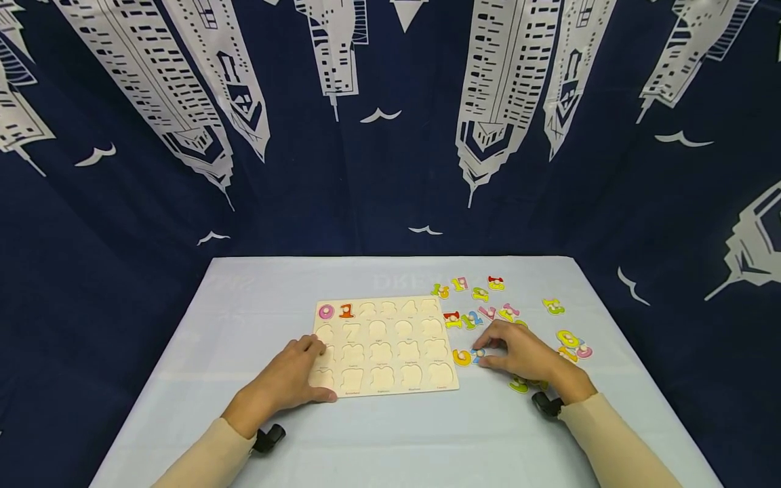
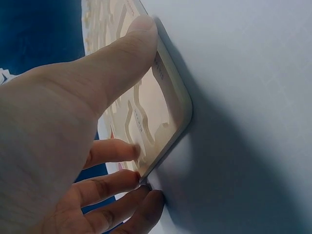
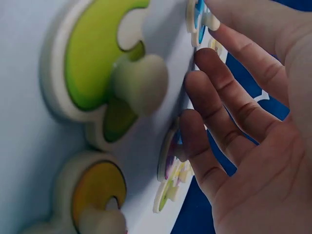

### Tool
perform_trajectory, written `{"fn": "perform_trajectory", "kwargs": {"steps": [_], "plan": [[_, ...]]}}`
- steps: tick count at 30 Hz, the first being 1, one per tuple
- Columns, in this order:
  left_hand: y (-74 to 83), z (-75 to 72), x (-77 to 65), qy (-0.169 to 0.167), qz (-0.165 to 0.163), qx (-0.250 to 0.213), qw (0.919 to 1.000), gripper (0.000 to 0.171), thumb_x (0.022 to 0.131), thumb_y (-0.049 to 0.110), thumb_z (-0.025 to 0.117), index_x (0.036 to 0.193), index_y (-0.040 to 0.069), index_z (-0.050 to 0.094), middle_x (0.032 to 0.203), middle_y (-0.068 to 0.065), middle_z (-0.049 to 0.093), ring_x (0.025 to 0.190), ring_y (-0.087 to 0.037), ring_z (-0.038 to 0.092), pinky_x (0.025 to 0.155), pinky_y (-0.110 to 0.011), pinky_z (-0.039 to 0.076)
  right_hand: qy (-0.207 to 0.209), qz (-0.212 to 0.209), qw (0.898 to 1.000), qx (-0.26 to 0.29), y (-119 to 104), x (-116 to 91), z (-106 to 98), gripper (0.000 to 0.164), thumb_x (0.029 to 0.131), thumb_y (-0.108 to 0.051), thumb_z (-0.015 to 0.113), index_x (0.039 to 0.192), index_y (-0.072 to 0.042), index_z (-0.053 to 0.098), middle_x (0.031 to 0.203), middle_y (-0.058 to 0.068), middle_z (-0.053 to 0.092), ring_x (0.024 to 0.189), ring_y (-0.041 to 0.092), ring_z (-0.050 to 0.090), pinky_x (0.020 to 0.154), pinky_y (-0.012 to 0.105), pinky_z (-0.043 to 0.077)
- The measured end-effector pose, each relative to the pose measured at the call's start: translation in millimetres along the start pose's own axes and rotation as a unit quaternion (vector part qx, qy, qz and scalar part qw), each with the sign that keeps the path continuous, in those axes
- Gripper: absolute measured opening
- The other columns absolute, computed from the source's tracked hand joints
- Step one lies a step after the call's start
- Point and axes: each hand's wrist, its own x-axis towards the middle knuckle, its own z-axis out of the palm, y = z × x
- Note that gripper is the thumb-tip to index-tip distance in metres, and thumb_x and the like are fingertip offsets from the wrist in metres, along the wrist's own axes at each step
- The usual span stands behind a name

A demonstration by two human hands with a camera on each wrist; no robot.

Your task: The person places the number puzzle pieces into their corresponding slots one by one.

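A wooden number puzzle board [image 1: 396, 345] with rows of cut-out recesses lies on the table. A pink 0 and an orange 1 sit in its top-left recesses. My left hand [image 1: 293, 373] rests at the board's near-left corner, thumb on the front border and fingers along the left side. In the left wrist view the thumb [image 2: 139, 41] presses on the border, while the outer fingers touch the table beside it. At the board's right side my right hand [image 1: 518, 349] pinches the knob of a blue puzzle piece [image 3: 200, 22] between thumb and index finger; the other fingers stay extended.
Knobbed number pieces lie scattered right of the board, among them an orange one [image 1: 462, 357] beside the blue piece and a green one [image 1: 554, 306] farther out. A green piece [image 3: 92, 58] lies beneath my right wrist. Behind the white table [image 1: 262, 285] hangs a dark blue patterned cloth [image 1: 390, 176].
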Motion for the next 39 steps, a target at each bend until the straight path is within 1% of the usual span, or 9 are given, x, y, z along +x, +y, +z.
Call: {"fn": "perform_trajectory", "kwargs": {"steps": [5,12,17,22,28,30,35,37,39], "plan": [[-0.4,-0.1,0.9,-0.003,0.000,0.002,1.0000,0.098,0.077,0.053,0.110,0.151,0.002,0.069,0.160,-0.019,0.065,0.132,-0.035,0.066,0.121,-0.056,0.061,0.004,0.004,1.000,0.000,-0.4,1.0,1.2,0.020,0.097,-0.021,0.098,0.113,-0.024,0.086,0.111,-0.011,0.080,0.103,0.009,0.071,0.096,0.029,0.064],[-0.1,-0.4,1.0,-0.005,-0.002,0.002,1.0000,0.098,0.077,0.053,0.110,0.150,0.003,0.069,0.158,-0.018,0.066,0.129,-0.033,0.066,0.119,-0.055,0.061,0.010,0.002,1.000,0.001,2.5,3.6,3.3,0.016,0.097,-0.019,0.097,0.107,-0.024,0.086,0.105,-0.012,0.079,0.097,0.009,0.068,0.089,0.027,0.062],[-0.7,-0.1,0.6,-0.004,-0.003,0.003,1.0000,0.098,0.076,0.053,0.110,0.149,0.003,0.069,0.156,-0.017,0.067,0.127,-0.032,0.066,0.118,-0.055,0.061,0.011,-0.003,1.000,0.001,3.8,4.0,4.4,0.016,0.098,-0.019,0.097,0.106,-0.025,0.085,0.104,-0.014,0.077,0.095,0.005,0.066,0.087,0.026,0.061],[-1.6,0.5,1.3,-0.002,0.000,0.004,1.0000,0.098,0.076,0.053,0.110,0.149,0.003,0.069,0.154,-0.016,0.067,0.124,-0.030,0.065,0.116,-0.054,0.061,0.016,-0.007,1.000,0.001,2.7,4.2,3.6,0.015,0.099,-0.016,0.096,0.105,-0.024,0.084,0.102,-0.014,0.076,0.094,0.006,0.066,0.086,0.027,0.061],[-1.4,0.0,1.8,-0.002,0.002,0.003,1.0000,0.098,0.077,0.053,0.110,0.149,0.002,0.068,0.156,-0.017,0.067,0.126,-0.032,0.066,0.118,-0.055,0.061,0.029,-0.001,1.000,-0.003,-2.7,6.0,-0.5,0.014,0.100,-0.014,0.094,0.104,-0.023,0.084,0.100,-0.013,0.075,0.093,0.006,0.065,0.086,0.031,0.062],[-1.1,-0.5,1.8,-0.002,0.002,0.003,1.0000,0.098,0.077,0.053,0.110,0.149,0.002,0.068,0.155,-0.017,0.067,0.126,-0.032,0.065,0.118,-0.055,0.061,0.036,0.002,0.999,-0.005,-4.8,8.2,-1.0,0.015,0.100,-0.015,0.094,0.104,-0.025,0.084,0.100,-0.014,0.074,0.092,0.005,0.065,0.087,0.031,0.063],[-0.6,-1.7,1.1,0.000,0.002,0.006,1.0000,0.096,0.076,0.053,0.110,0.147,0.003,0.069,0.149,-0.014,0.068,0.121,-0.029,0.064,0.115,-0.054,0.062,0.058,-0.010,0.998,-0.004,-11.4,18.4,2.1,0.014,0.101,-0.018,0.094,0.106,-0.025,0.084,0.102,-0.013,0.075,0.092,0.001,0.065,0.093,0.030,0.064],[-0.4,-1.8,0.8,0.000,0.002,0.007,1.0000,0.095,0.076,0.053,0.110,0.146,0.003,0.069,0.147,-0.013,0.069,0.120,-0.028,0.064,0.114,-0.054,0.062,0.063,-0.020,0.998,-0.001,-15.1,23.3,4.5,0.013,0.101,-0.018,0.094,0.107,-0.024,0.084,0.105,-0.012,0.076,0.093,0.002,0.067,0.095,0.032,0.065],[-0.1,-1.8,0.8,-0.001,0.003,0.005,1.0000,0.095,0.076,0.052,0.110,0.146,0.003,0.069,0.145,-0.013,0.069,0.118,-0.027,0.064,0.113,-0.053,0.062,0.067,-0.026,0.997,0.002,-20.1,28.7,7.1,0.014,0.101,-0.016,0.094,0.106,-0.023,0.084,0.107,-0.010,0.077,0.093,0.006,0.068,0.093,0.034,0.066]]}}
